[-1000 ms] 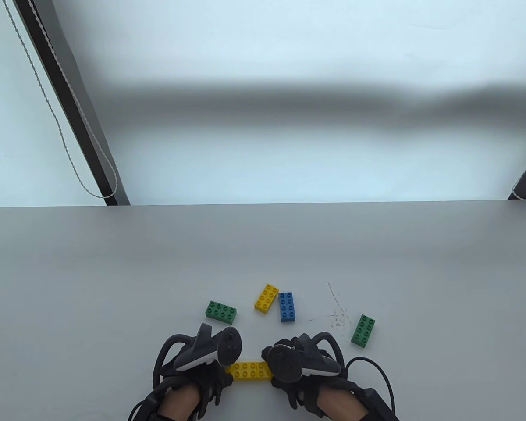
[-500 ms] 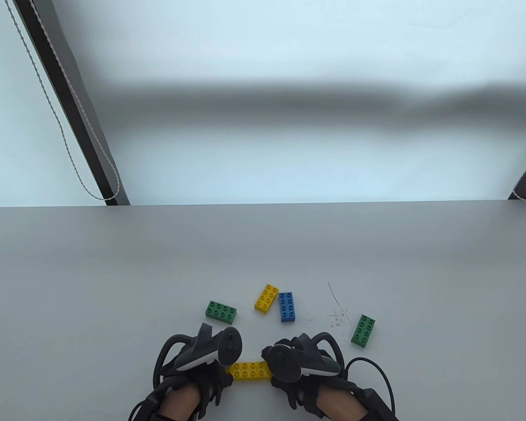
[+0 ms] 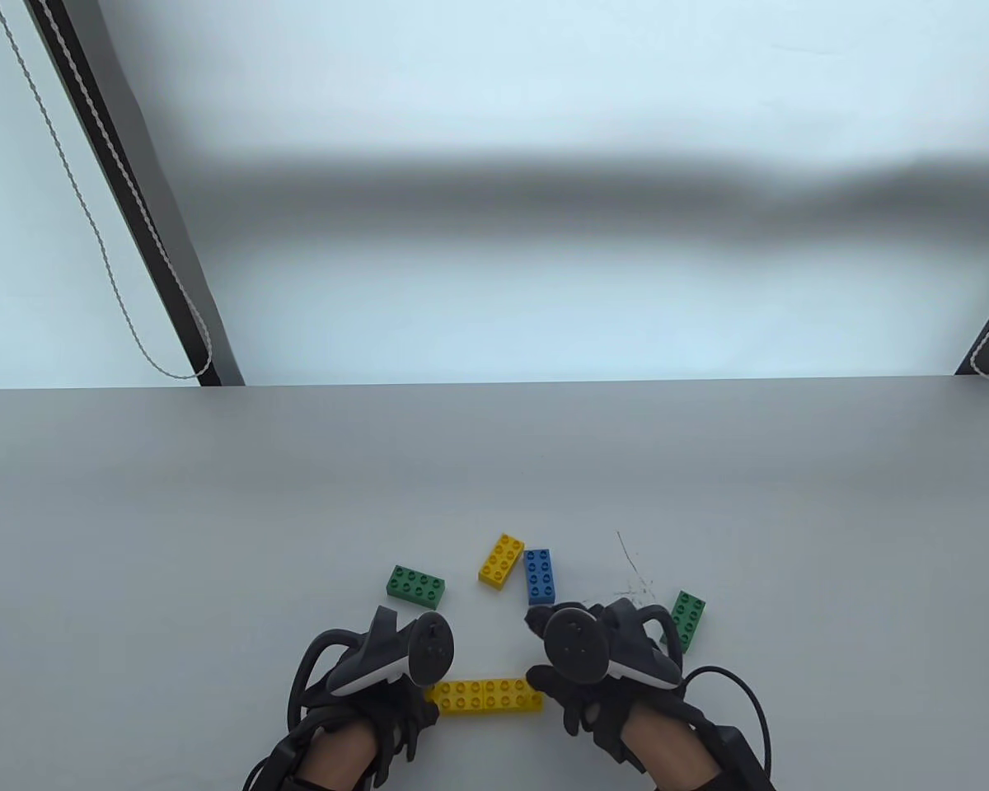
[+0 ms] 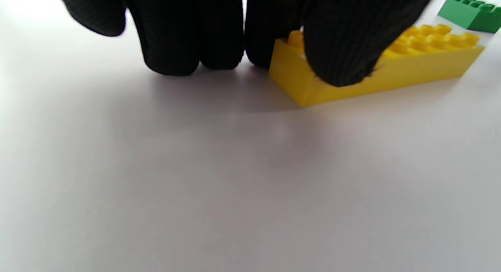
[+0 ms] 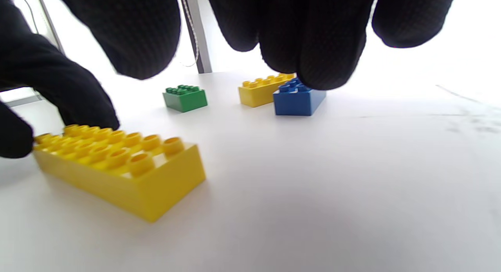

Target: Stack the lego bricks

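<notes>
A long yellow brick (image 3: pixel 488 696) is lying flat on the surface (image 3: pixel 214 511), near its front edge. Its left end is being touched by the left grip (image 3: pixel 391 659); in the left wrist view, fingers (image 4: pixel 336 45) are being pressed over that end's studs and side, so the left grip is being closed on the brick (image 4: pixel 375 68). The right grip (image 3: pixel 602 651) is being held just right of and behind the brick's right end, apart from it; in the right wrist view its fingers (image 5: pixel 313 41) are hanging spread above the surface, clamped on nothing. Compared with a second ago, the right grip is being seen shifted back and right, toward the blue brick (image 3: pixel 541 576), and more of the yellow brick is being exposed. A small yellow brick (image 3: pixel 501 560) and two green bricks (image 3: pixel 416 584) (image 3: pixel 687 618) are lying unmoved.
</notes>
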